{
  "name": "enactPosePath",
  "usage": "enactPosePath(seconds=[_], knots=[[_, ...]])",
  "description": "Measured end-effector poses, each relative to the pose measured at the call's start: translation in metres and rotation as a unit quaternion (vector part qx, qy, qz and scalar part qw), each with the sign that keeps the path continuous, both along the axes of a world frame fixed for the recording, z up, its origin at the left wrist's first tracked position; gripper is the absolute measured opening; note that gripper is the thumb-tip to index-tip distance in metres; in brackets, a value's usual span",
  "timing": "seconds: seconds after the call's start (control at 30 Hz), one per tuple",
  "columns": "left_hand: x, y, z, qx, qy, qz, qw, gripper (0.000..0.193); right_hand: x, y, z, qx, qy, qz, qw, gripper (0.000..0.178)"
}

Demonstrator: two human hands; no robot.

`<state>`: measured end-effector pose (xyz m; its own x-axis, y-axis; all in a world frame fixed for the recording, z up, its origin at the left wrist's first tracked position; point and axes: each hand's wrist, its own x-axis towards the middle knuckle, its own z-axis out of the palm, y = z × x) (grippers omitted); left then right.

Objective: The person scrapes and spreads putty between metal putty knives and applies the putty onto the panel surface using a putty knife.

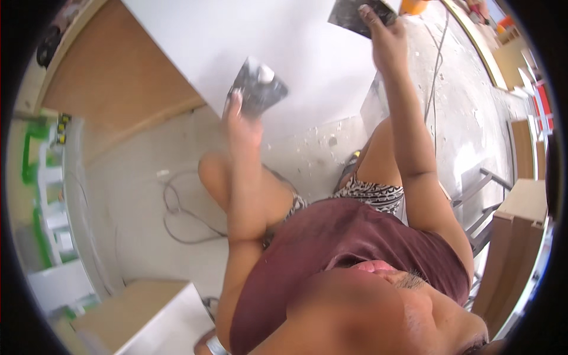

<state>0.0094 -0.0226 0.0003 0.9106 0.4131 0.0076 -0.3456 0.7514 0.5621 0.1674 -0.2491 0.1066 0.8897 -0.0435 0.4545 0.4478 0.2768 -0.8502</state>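
Note:
My left hand (242, 121) is closed round a wide putty knife (251, 97), and a lump of white filler (264, 74) sits on its dark, smeared blade. This blade is over the near part of a large white panel (195, 44). Farther off and to the right, my right hand (389, 38) grips a second scraper (350, 18), a dark flat blade with white smears, with my thumb pressed on its face. It is at the panel's far right side. Whether either blade touches the panel, I cannot tell.
A brown board (115, 77) lies left of the panel. Cables (189, 236) loop over the spattered floor, another (438, 65) running along the right. An orange bucket (414, 6) stands at the far right. Wooden pieces (512, 242) are at the near right, a white-edged box (157, 319) at the near left.

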Motion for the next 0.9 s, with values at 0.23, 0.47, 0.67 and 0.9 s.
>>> enactPosePath(seconds=[0.23,0.47,0.67,0.9], knots=[[0.005,-0.029,-0.002,-0.026,-0.009,0.061,0.998,0.024,-0.067,0.072,-0.076,0.032,0.188,0.206,0.96,0.027],[0.004,-0.023,-0.001,0.029,-0.004,0.134,0.991,0.016,-0.072,0.053,-0.072,-0.156,0.15,0.361,0.907,0.038],[0.002,-0.021,-0.003,0.059,-0.023,0.162,0.985,0.018,-0.055,0.037,-0.047,-0.036,0.185,0.134,0.973,0.022],[-0.001,-0.032,0.006,0.127,-0.011,0.162,0.978,0.027,-0.074,0.063,-0.058,-0.012,0.266,0.277,0.923,0.031]])
